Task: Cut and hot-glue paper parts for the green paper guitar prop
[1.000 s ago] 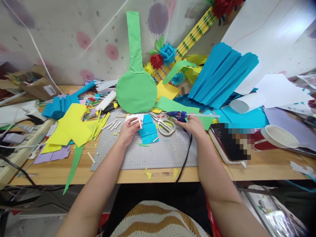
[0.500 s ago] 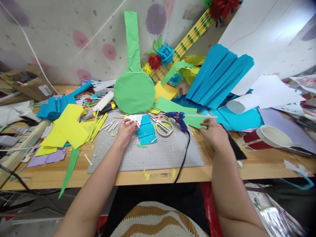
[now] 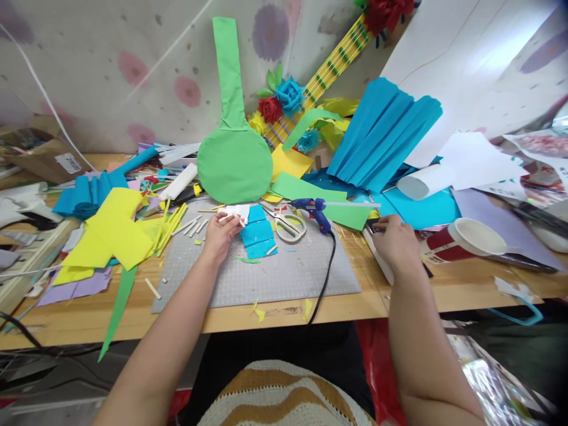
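Note:
My left hand [image 3: 222, 234] pinches a short white stick [image 3: 238, 220] above the grey cutting mat [image 3: 284, 284]. Beside its fingertips lie a scored blue paper piece [image 3: 257, 234] and a white scrap [image 3: 234, 210]. At the mat's right side, my right hand [image 3: 394, 242] curls over a flat black object with a pale edge [image 3: 379, 257]; the hand covers much of it, and it looks tilted. A blue glue gun [image 3: 313, 208] with a clear glue stick points away from the right hand's side. Scissors [image 3: 289, 226] rest between the blue paper and the glue gun.
A green guitar-like shape [image 3: 235, 163] leans at the back, near a decorated yellow guitar [image 3: 328, 68]. Blue crepe paper [image 3: 381, 136] stands behind the right hand. A paper cup [image 3: 461, 239] stands right. Yellow paper [image 3: 110, 228] and several white sticks [image 3: 190, 226] lie left.
My right hand has come down from near the glue stick's end onto the flat black object, which has turned and tilted. My left hand keeps its pinch. The view has shifted slightly.

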Demonstrator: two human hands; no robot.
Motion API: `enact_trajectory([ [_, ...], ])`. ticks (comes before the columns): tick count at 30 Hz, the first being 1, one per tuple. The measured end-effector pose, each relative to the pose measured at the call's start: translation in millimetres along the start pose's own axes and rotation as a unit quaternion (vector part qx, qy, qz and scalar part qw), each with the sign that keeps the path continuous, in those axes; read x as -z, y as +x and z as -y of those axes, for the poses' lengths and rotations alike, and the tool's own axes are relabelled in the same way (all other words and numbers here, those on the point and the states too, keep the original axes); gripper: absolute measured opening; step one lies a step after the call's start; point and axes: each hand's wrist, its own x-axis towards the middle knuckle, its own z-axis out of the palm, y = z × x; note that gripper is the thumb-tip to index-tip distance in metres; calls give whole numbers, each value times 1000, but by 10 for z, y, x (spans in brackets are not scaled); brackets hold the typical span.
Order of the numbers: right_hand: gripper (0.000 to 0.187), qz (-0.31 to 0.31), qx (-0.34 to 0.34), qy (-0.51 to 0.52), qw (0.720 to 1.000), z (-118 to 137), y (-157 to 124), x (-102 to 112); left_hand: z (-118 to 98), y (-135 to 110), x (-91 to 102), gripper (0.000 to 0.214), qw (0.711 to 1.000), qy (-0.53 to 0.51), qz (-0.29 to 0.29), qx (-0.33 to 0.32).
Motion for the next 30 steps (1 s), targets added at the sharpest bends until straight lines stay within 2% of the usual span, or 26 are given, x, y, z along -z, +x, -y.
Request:
enact_trajectory([
  [3,20,11,35,4,999,224,-85,3,6,9,-2,47,1000,5,5,0],
  [6,15,106,126,92,982,566,-172,-34,13,16,-2,47,1000,10,7,-1],
  [10,14,167,228,217,934,1102,-232,-172,17,16,-3,49,1000,5,14,-4],
  [12,16,196,265,293,897,1360,-232,-271,18,11,-6,50,1000,5,19,-7],
  [14,19,223,273,364,862,1589,-220,-386,18,4,-10,50,1000,7,23,-12],
  [17,24,262,245,461,812,1838,-202,-570,23,-6,-15,50,999,14,32,-16],
  [20,28,269,224,539,766,1954,-221,-731,31,-9,-17,50,999,21,39,-18],
  [28,44,288,217,607,709,2003,-330,-929,71,-5,-54,48,998,37,34,-33],
  [30,44,284,211,617,703,2030,-330,-951,81,-8,-63,47,997,42,44,-38],
])
